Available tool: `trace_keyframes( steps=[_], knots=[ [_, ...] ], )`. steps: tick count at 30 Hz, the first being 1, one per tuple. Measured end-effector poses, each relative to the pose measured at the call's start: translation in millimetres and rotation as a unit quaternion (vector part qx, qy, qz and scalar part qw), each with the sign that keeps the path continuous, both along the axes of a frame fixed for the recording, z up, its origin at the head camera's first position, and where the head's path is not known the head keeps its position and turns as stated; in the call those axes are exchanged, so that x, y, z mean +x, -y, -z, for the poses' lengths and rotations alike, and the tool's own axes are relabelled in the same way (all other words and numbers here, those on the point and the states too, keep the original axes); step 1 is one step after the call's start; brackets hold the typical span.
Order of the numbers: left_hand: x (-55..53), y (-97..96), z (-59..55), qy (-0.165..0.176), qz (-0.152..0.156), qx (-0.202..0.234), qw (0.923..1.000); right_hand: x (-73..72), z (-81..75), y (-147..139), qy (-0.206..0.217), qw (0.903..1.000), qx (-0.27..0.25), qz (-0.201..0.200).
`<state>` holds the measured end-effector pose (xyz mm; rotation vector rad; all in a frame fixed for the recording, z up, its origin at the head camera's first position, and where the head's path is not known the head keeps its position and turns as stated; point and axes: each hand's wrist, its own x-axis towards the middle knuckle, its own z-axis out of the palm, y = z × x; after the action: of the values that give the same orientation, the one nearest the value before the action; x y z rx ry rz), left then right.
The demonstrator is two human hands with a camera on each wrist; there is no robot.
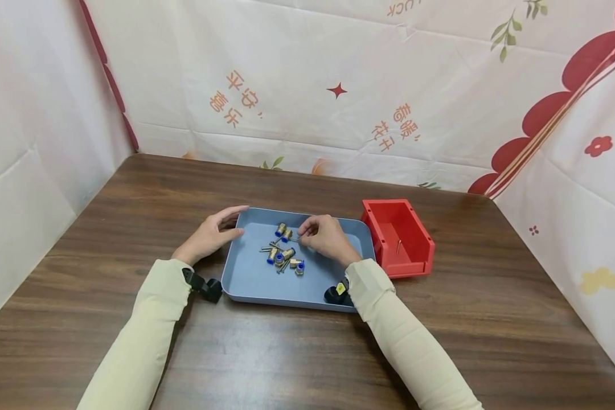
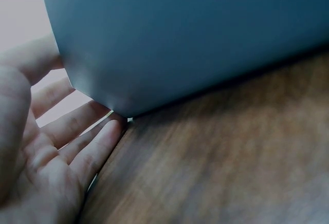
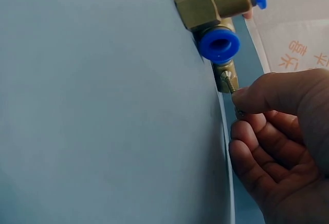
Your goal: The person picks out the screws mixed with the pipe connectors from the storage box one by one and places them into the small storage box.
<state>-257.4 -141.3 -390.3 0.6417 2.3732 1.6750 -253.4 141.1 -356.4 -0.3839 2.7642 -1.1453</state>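
A blue-grey tray (image 1: 256, 285) lies on the table, with brass fittings with blue collars (image 1: 280, 229) and several thin screws (image 1: 282, 266) grouped in its middle. My right hand (image 1: 328, 236) is over the tray, beside the upper fittings. Between thumb and fingertips it pinches a screw (image 3: 231, 85), whose far end lies close by a brass fitting (image 3: 198, 3) in the right wrist view. At the tray's left side is my left hand (image 1: 210, 234), fingers extended along the outer wall and thumb at the rim. In the left wrist view, its fingers (image 2: 97, 144) reach the tray's corner.
A red open bin (image 1: 397, 239) stands against the tray's right side, with one screw (image 1: 398, 246) inside. The brown wooden table (image 1: 266, 353) extends all around. Printed white cloth (image 1: 297, 74) hangs behind and at both sides.
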Motion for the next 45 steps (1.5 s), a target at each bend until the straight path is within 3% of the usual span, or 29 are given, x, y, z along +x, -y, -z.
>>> trace_keyframes(
  steps=[32,45],
  knots=[
    [0.0,1.0,0.2,-0.007,0.01,0.007,0.9999,5.8,-10.8,-0.5,-0.028,0.9993,0.024,-0.004],
    [0.8,0.5,-0.1,-0.004,0.006,0.004,1.0,8.5,-23.2,-10.3,-0.037,0.999,0.022,0.005]
  ],
)
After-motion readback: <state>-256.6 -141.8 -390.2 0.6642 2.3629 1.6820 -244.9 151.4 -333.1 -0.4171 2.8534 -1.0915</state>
